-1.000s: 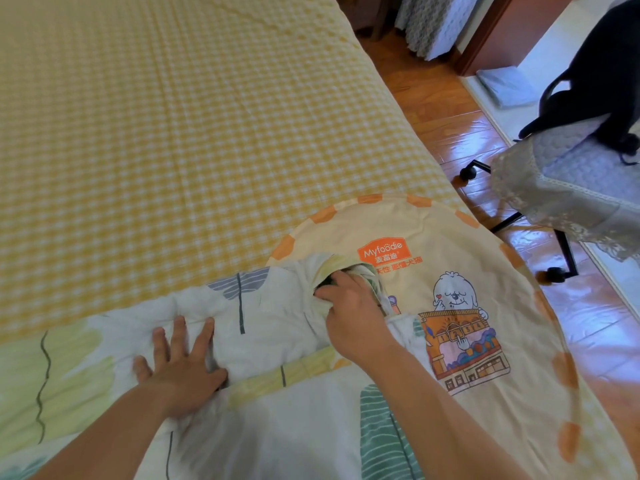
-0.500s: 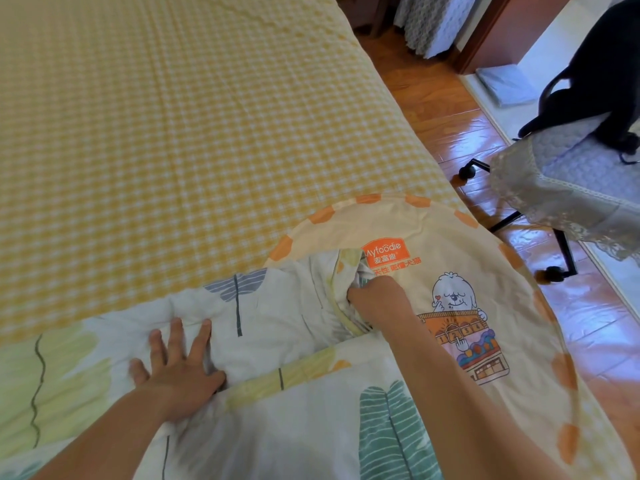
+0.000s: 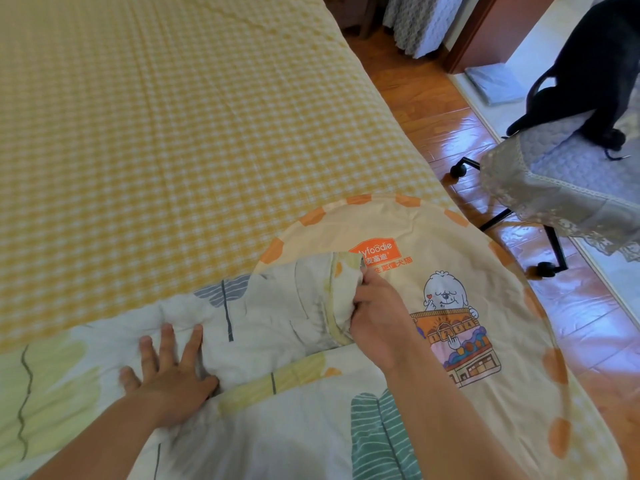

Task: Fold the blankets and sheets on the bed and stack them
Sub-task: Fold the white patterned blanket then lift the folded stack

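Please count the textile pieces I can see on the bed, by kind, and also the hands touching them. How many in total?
Yellow checked bed cover: 1
White leaf-print quilt: 1
Cream round cartoon-dog cloth: 1
Hands on the quilt: 2, the left hand pressing flat, the right hand gripping a bunched corner
Total: 5

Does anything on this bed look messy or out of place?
Yes: the leaf-print quilt's corner is bunched in the right hand, over the round cartoon mat. The left hand presses it flat.
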Action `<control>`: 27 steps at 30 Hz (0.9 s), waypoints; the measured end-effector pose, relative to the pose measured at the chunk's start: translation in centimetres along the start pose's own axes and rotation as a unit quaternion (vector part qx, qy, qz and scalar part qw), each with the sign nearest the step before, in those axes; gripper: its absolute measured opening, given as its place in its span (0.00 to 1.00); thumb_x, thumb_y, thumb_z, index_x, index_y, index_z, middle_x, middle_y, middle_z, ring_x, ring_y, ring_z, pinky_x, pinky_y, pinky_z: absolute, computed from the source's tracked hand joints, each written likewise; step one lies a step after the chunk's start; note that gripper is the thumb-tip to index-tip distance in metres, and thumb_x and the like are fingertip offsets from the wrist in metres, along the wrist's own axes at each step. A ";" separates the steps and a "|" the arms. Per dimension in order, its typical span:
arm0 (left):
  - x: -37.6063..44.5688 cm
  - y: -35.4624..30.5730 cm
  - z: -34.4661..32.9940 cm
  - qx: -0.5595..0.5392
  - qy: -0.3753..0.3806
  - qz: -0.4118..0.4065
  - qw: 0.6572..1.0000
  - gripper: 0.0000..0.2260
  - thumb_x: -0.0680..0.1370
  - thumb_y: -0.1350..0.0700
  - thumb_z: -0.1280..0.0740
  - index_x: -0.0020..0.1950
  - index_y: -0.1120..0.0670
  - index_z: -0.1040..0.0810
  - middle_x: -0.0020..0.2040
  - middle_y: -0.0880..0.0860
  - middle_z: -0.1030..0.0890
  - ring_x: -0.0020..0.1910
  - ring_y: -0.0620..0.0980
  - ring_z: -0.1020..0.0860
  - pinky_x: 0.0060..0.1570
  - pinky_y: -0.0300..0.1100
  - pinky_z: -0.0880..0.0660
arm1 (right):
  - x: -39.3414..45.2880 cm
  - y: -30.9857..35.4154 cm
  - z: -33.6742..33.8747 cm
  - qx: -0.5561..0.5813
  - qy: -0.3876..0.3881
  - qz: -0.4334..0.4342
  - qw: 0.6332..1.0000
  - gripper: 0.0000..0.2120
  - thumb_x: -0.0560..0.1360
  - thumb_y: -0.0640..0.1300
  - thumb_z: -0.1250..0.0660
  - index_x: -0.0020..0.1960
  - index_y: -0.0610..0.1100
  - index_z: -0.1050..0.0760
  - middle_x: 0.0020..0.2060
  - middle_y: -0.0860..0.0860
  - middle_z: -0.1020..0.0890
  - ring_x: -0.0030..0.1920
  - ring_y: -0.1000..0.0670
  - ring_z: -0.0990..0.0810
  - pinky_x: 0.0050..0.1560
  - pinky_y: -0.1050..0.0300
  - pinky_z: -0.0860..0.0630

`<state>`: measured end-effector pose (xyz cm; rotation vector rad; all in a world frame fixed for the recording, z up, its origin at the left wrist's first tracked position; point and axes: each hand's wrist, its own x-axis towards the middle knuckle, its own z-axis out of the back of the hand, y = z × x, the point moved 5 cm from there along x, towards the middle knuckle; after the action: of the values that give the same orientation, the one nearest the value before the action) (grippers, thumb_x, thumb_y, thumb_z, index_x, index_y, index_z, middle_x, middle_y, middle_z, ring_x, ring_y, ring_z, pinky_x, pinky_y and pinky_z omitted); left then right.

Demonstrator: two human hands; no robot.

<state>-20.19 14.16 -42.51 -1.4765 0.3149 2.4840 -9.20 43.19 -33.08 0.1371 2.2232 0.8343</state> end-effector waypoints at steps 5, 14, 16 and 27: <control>0.0 -0.1 -0.1 -0.001 0.000 0.001 1.000 0.41 0.79 0.34 0.45 0.76 0.38 0.75 0.75 0.51 0.80 0.76 0.61 0.75 0.75 0.66 0.61 | 1.2 -0.3 1.5 0.266 -0.102 -0.078 0.955 0.11 0.76 0.29 0.40 0.52 0.37 0.22 0.49 0.42 0.17 0.53 0.44 0.18 0.65 0.53 0.25; -0.1 0.0 0.0 -0.003 -0.001 -0.001 1.000 0.42 0.79 0.33 0.44 0.76 0.38 0.75 0.75 0.52 0.80 0.77 0.62 0.75 0.75 0.66 0.62 | 3.4 6.8 1.8 -0.044 -0.268 0.139 0.952 0.20 0.80 0.39 0.38 0.71 0.43 0.29 0.62 0.49 0.20 0.59 0.50 0.21 0.54 0.58 0.26; 0.0 0.0 0.0 -0.004 -0.005 -0.002 1.000 0.42 0.79 0.33 0.44 0.76 0.38 0.75 0.75 0.52 0.80 0.77 0.62 0.75 0.75 0.67 0.62 | 2.7 7.9 2.6 -0.242 -0.342 0.214 0.882 0.21 0.79 0.39 0.38 0.71 0.48 0.30 0.67 0.54 0.25 0.65 0.53 0.27 0.60 0.56 0.29; 0.3 0.2 -0.3 -0.010 -0.009 -0.015 1.000 0.42 0.79 0.33 0.43 0.76 0.38 0.75 0.75 0.51 0.80 0.76 0.61 0.76 0.75 0.67 0.63 | 6.4 2.3 3.0 -0.696 -0.223 0.184 0.657 0.32 0.80 0.60 0.41 0.79 0.46 0.43 0.77 0.44 0.40 0.77 0.41 0.42 0.74 0.45 0.42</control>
<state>-20.16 13.90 -42.90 -1.4549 0.2646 2.4820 -12.10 48.73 -37.19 0.0218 0.6305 2.1960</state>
